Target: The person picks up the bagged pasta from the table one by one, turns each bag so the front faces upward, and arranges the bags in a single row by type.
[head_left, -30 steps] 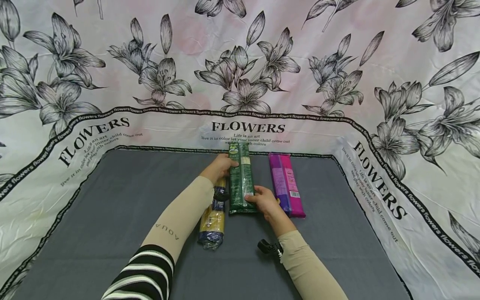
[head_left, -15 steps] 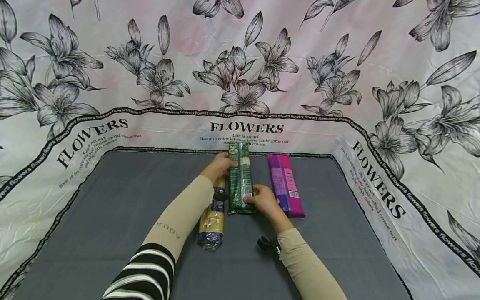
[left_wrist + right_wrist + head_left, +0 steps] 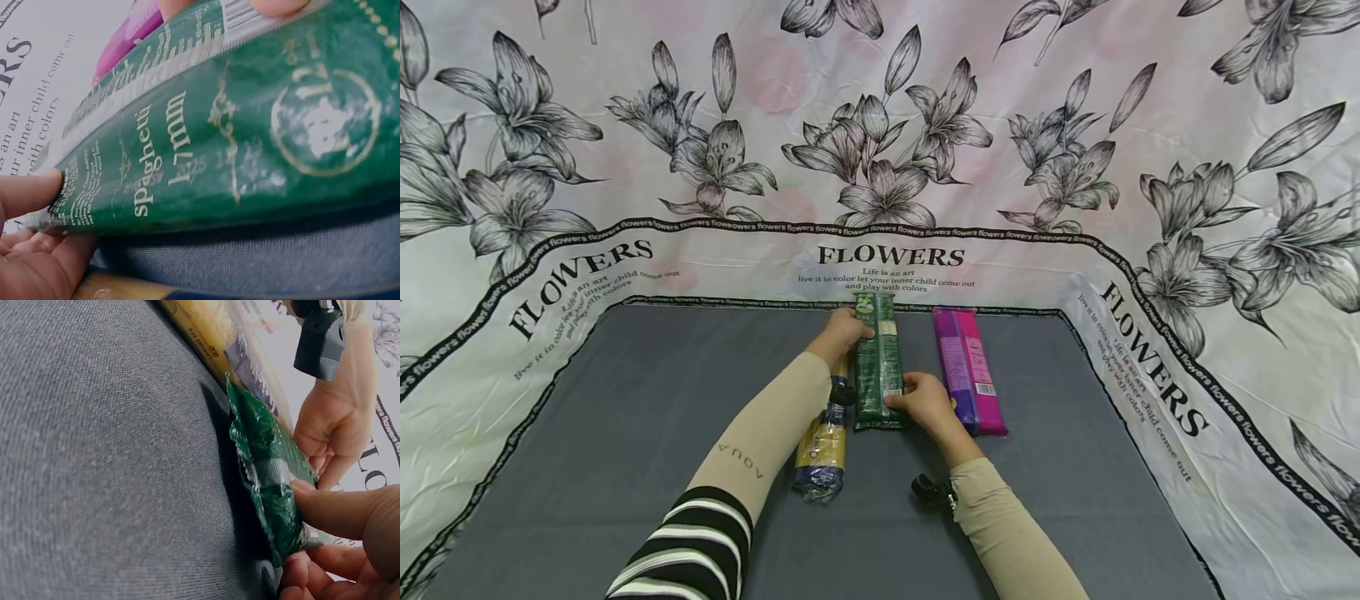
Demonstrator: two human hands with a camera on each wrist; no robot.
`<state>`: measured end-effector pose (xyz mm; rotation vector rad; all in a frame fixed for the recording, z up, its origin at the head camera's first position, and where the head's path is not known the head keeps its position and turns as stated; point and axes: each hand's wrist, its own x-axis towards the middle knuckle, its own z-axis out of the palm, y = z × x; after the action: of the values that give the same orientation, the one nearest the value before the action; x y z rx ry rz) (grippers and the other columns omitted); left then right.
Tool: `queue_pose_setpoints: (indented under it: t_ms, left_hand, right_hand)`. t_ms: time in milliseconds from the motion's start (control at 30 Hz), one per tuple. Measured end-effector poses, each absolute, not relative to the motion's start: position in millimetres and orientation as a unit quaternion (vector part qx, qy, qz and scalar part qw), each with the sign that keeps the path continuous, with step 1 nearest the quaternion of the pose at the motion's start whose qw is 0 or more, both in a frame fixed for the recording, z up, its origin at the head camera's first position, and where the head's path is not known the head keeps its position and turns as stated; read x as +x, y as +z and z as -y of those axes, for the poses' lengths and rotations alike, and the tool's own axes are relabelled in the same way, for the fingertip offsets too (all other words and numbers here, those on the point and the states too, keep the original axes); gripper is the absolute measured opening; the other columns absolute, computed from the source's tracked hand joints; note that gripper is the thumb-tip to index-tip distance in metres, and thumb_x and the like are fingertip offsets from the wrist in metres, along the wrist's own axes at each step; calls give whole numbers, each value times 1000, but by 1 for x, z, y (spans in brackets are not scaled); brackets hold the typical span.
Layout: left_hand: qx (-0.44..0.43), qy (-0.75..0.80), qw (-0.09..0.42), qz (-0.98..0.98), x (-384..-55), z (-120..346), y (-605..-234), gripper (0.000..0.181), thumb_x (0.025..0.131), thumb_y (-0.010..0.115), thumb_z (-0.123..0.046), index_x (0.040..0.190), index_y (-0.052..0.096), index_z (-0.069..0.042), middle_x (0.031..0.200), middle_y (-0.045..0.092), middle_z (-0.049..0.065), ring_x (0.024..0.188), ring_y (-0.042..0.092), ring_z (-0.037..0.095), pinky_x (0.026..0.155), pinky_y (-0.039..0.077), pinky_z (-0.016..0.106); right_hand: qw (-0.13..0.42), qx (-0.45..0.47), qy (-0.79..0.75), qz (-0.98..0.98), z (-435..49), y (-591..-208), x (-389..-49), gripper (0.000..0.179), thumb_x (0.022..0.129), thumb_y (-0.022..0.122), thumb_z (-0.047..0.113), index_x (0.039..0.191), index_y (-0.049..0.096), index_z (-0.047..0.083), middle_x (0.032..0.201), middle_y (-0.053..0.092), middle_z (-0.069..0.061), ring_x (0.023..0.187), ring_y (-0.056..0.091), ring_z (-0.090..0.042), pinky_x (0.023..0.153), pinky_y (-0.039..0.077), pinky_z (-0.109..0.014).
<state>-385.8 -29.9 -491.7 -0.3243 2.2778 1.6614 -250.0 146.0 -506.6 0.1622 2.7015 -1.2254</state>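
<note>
A green spaghetti packet lies lengthwise between both hands, and its printed label fills most of the left wrist view. My left hand pinches its far left edge, thumb on top and fingers underneath. Near its close right corner, my right hand grips it between thumb and fingers. A dark gap shows under the packet in the right wrist view, so that side looks raised off the cloth. Partly hidden beneath the left forearm is a yellow and blue packet. A pink and purple packet lies just right of the right hand.
The grey cloth covers the work surface. A white printed border with lettering and flower drawings frames it at the back and sides. Dark wrist devices sit at both wrists.
The green packet's far end has come slightly nearer, and the packet looks a little narrower, as if tilted. Both hands keep their hold. The other two packets stay in place.
</note>
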Motion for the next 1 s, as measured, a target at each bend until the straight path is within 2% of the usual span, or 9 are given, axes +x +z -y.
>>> queue_pose_setpoints:
  t_ms: [133, 233, 367, 467, 600, 667, 733, 833, 1000]
  left_hand:
    - [-106, 548, 123, -821, -383, 30, -485, 71, 90, 78, -6, 152, 44, 1, 155, 46, 19, 131, 55, 36, 107, 51, 47]
    - [-100, 538, 110, -830, -380, 27, -479, 72, 91, 77, -10, 153, 43, 1, 156, 45, 19, 136, 50, 36, 109, 49, 47]
    - [-79, 545, 116, -827, -374, 17, -470, 74, 96, 73, -18, 157, 35, -2, 159, 39, 18, 144, 42, 38, 112, 47, 51]
    - [-68, 549, 121, -824, -368, 11, -464, 71, 99, 69, -20, 158, 34, -3, 158, 41, 17, 142, 44, 37, 109, 48, 51]
    - [-48, 532, 96, -840, -357, 13, -458, 67, 100, 66, -20, 158, 36, -5, 154, 46, 18, 130, 53, 37, 101, 52, 50]
    - [-29, 522, 85, -848, -352, 18, -456, 65, 101, 64, -20, 157, 37, -4, 154, 46, 19, 127, 55, 37, 100, 53, 50]
    - [-11, 517, 77, -852, -346, 24, -452, 62, 101, 64, -21, 155, 40, -4, 157, 43, 19, 130, 54, 37, 102, 52, 51]
    - [12, 513, 77, -855, -337, 31, -446, 61, 100, 65, -25, 153, 43, -5, 157, 43, 18, 135, 51, 36, 105, 51, 51]
    - [42, 510, 70, -856, -323, 33, -430, 60, 99, 67, -30, 151, 47, -8, 157, 45, 17, 137, 50, 37, 104, 52, 53]
  right_hand:
    - [88, 53, -397, -912, -145, -504, -251, 65, 84, 87, 32, 139, 63, 6, 124, 70, -11, 123, 60, -34, 116, 14, -76]
    - [91, 49, -393, -914, -145, -502, -251, 65, 84, 86, 34, 139, 64, 6, 125, 69, -11, 126, 59, -34, 117, 8, -77]
    - [87, 47, -376, -921, -147, -500, -251, 65, 86, 84, 35, 140, 63, 6, 125, 69, -11, 127, 59, -34, 116, 11, -77]
    - [80, 44, -367, -926, -148, -498, -250, 64, 88, 83, 34, 140, 62, 5, 122, 69, -10, 124, 60, -34, 115, 15, -77]
    - [74, 31, -377, -923, -145, -499, -246, 63, 88, 83, 33, 139, 62, 4, 118, 69, -11, 115, 62, -32, 110, 32, -68]
    - [68, 27, -381, -922, -143, -500, -243, 63, 88, 83, 33, 139, 61, 5, 118, 69, -11, 113, 63, -32, 107, 36, -67]
    - [61, 21, -384, -921, -143, -501, -240, 63, 88, 83, 32, 140, 61, 5, 119, 70, -12, 113, 64, -32, 105, 40, -66]
    - [47, 19, -382, -923, -145, -502, -234, 60, 87, 84, 31, 138, 63, 8, 121, 71, -13, 115, 65, -34, 107, 37, -68]
    - [33, 11, -390, -920, -151, -499, -226, 58, 89, 82, 29, 138, 62, 6, 126, 67, -16, 117, 64, -35, 100, 50, -58]
